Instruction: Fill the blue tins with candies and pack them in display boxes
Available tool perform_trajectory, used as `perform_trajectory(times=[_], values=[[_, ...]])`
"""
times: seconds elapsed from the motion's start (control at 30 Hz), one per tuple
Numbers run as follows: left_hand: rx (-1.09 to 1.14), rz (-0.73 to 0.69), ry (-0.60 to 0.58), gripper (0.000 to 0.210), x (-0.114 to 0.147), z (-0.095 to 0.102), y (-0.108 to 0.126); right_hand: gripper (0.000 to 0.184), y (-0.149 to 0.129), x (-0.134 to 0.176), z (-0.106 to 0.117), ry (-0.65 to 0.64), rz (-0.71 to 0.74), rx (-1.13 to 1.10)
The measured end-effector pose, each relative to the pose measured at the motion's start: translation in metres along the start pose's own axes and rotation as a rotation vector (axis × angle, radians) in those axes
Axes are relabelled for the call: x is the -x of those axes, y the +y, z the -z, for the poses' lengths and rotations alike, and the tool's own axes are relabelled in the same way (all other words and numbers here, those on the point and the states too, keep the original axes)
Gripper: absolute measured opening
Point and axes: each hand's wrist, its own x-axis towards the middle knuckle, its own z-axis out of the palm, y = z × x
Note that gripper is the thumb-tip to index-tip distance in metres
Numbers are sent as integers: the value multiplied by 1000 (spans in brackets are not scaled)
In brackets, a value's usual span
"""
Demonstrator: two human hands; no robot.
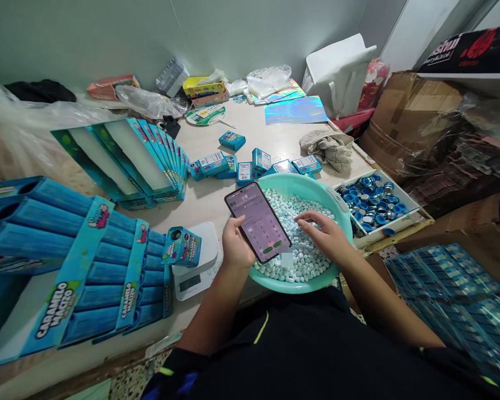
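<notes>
My left hand [235, 244] is closed around the lower left side of a smartphone [260, 222], its lit screen showing a keypad and green buttons. To the right of the phone, my right hand [323, 230] hovers with fingers apart and slightly bent, holding nothing. Beneath both lies a turquoise basin [283, 286] full of small white and pale blue candies [308, 261]. A blue candy box [183, 246] with an open round hole rests on the white kitchen scale [198, 280], left of my left hand.
Stacked blue display boxes [104, 266] fill the left side, with folded display cartons [129, 161] behind. Several small blue boxes [260, 160] lie beyond the basin, near a grey cloth [329, 149]. At right stand a tray of blue caps [373, 203] and wrapped packs [450, 289].
</notes>
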Motion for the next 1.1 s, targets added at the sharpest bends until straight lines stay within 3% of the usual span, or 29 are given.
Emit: perform_trajectory(times=[0.2, 0.5, 0.63, 0.77, 0.9, 1.1], values=[[-37, 22, -50, 56, -2, 3, 1, 32, 0, 0, -1, 14, 7, -6], [-3, 144, -251, 55, 2, 1, 10, 32, 1, 0, 0, 15, 21, -7], [43, 207, -292, 85, 0, 5, 14, 29, 2, 0, -1, 16, 41, -4], [72, 133, -309, 95, 1, 12, 16, 27, 1, 1, -2, 13, 44, -4], [46, 39, -276, 90, 4, 14, 16, 27, 1, 1, -1, 14, 36, -19], [21, 47, -294, 82, 9, 13, 13, 26, 0, 1, -2, 11, 39, -40]])
